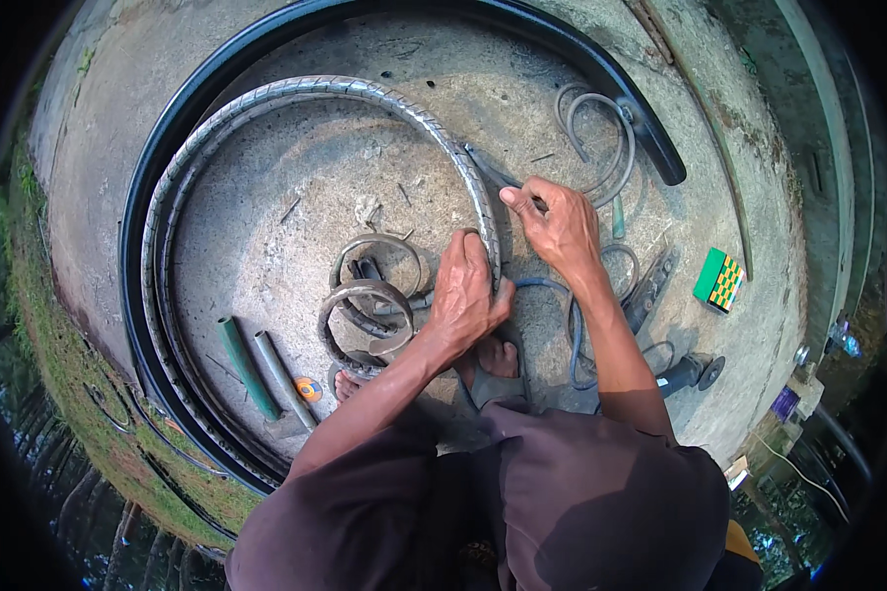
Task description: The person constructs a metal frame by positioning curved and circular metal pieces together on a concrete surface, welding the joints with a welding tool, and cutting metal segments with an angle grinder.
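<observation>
A narrow, worn tyre [340,87] with grooved tread curves in a big loop across the concrete. My left hand [466,291] is closed around its near right end, in front of my feet. To the right, my right hand [559,225] is raised with its fingers curled and its thumb against them. A grey rubber strip [488,169] runs from beside the tyre to behind those fingers; whether they grip it is hidden. Coiled strips of cut tyre rubber [327,320] lie left of my left hand, by my sandalled feet.
A wider black tyre strip [207,89] arcs around the outside. A green tube [247,367] and a grey pipe [284,379] lie left. Right are a grey hose [629,148], a blue cable [574,330], a green-and-yellow box [718,280] and an angle grinder [682,374].
</observation>
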Demonstrator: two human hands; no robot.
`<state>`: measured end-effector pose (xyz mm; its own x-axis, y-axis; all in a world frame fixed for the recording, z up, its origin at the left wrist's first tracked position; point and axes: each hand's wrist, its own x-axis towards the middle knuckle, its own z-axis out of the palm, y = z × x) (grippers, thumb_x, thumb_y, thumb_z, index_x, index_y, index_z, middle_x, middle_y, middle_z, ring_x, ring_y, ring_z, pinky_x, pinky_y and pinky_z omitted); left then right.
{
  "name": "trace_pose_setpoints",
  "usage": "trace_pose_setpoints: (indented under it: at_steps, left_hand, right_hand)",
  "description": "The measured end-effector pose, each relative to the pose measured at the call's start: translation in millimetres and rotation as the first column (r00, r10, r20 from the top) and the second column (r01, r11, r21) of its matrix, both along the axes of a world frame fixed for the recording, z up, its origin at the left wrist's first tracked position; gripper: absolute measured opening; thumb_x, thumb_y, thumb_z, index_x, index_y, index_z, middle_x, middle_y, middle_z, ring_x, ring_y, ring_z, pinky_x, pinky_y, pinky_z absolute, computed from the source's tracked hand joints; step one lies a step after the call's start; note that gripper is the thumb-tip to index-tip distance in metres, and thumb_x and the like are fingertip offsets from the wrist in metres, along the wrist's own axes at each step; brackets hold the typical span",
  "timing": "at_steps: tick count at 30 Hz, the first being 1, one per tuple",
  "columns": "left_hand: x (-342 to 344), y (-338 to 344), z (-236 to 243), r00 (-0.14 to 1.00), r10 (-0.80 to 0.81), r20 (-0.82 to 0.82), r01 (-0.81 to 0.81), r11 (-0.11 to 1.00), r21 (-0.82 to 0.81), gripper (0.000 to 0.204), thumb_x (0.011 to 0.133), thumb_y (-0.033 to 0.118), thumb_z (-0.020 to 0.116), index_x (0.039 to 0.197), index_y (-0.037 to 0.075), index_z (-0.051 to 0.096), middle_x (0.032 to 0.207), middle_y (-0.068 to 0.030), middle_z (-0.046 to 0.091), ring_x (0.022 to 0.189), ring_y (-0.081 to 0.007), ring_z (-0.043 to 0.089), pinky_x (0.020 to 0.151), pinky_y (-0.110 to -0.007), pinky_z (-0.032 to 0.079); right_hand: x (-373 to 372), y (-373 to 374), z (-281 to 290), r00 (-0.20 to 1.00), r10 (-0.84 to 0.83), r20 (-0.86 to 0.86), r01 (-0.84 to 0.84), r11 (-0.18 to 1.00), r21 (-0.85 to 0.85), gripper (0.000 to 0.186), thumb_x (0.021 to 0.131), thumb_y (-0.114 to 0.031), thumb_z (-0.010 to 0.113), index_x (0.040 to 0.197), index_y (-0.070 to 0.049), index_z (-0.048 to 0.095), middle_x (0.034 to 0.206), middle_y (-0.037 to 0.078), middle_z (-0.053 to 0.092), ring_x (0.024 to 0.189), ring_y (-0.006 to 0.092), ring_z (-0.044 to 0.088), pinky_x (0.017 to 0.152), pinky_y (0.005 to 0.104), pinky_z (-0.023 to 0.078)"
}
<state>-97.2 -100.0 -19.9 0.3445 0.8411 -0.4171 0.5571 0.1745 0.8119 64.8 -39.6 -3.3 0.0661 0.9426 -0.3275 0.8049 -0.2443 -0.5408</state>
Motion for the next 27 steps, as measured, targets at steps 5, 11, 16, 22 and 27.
trace_pose_setpoints:
  at_steps: [5,11,16,22,27]
  left_hand:
    - [3.9,-10.0,-7.1,0.999,0.01,0.041,-0.018,0.98,0.2,0.06,0.075,0.012,0.069,0.121,-0.014,0.041,0.123,-0.0322,0.044,0.112,-0.0488,0.049,0.098,-0.051,0.042]
    - [1.8,-17.5,-16.0,0.997,0.044,0.066,-0.062,0.952,0.298,0.06,0.073,0.012,0.068,0.123,-0.009,0.042,0.121,-0.0304,0.047,0.108,-0.0499,0.052,0.091,-0.053,0.046]
    - [1.2,-17.3,-14.2,0.998,0.023,0.052,-0.036,0.962,0.27,0.061,0.073,0.012,0.068,0.124,-0.011,0.041,0.122,-0.0303,0.046,0.11,-0.0494,0.051,0.094,-0.053,0.045]
    - [0.4,-15.5,-11.8,0.998,0.009,0.061,-0.023,0.974,0.226,0.065,0.074,0.012,0.07,0.125,-0.013,0.039,0.123,-0.0312,0.044,0.113,-0.0488,0.049,0.098,-0.052,0.042]
    - [-0.9,-16.3,-10.8,0.998,0.008,0.06,-0.02,0.977,0.212,0.066,0.074,0.013,0.071,0.126,-0.013,0.039,0.126,-0.0322,0.043,0.114,-0.0491,0.048,0.1,-0.052,0.041]
  right_hand:
    - [3.4,-1.6,-7.7,1.0,-0.028,0.0,0.028,0.993,0.115,0.056,0.09,-0.055,0.065,0.074,-0.002,0.066,0.058,0.02,0.058,0.058,0.0422,0.058,0.058,0.0475,0.045]
    - [0.5,-3.4,-7.0,0.998,-0.041,-0.04,0.046,0.991,0.126,0.054,0.09,-0.054,0.066,0.076,-0.001,0.069,0.06,0.02,0.059,0.057,0.0413,0.059,0.057,0.0463,0.045]
    - [-0.5,-4.4,-3.2,1.0,-0.022,-0.008,0.023,0.991,0.131,0.05,0.09,-0.05,0.068,0.077,-0.002,0.069,0.06,0.02,0.059,0.058,0.0404,0.06,0.057,0.046,0.045]
    - [-2.3,-2.3,0.5,1.0,-0.027,-0.004,0.027,0.995,0.093,0.048,0.089,-0.047,0.07,0.077,-0.001,0.069,0.06,0.02,0.059,0.057,0.0397,0.06,0.057,0.0452,0.045]
    - [-4.1,-2.1,2.3,0.999,-0.041,-0.015,0.042,0.995,0.087,0.049,0.089,-0.048,0.069,0.078,0.0,0.069,0.061,0.021,0.059,0.057,0.0391,0.059,0.056,0.0452,0.044]
